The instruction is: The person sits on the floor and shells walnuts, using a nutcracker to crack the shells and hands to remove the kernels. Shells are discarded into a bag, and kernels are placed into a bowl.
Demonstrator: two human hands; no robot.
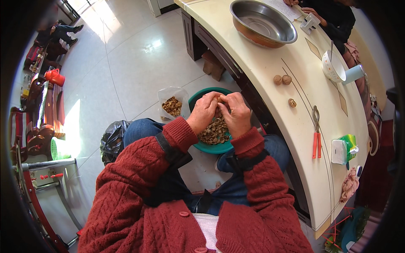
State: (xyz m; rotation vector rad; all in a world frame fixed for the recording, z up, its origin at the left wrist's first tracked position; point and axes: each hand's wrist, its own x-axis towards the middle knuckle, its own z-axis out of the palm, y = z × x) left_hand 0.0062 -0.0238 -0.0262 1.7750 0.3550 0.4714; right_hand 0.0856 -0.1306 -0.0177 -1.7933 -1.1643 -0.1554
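Note:
Above a green plastic basin my left hand and my right hand meet at the fingertips, both on a small brown walnut piece, mostly hidden by the fingers. Broken walnut shells lie in the basin. Left of it stands a clear plastic bag with walnut kernels. On the table to the right lie two whole walnuts, one cracked walnut and a plier-type nutcracker with red handles.
The curved cream table runs along my right side, bearing a large steel bowl, a white bowl and a tissue pack. A black plastic bag sits by my left knee. Another person's hands rest across the table.

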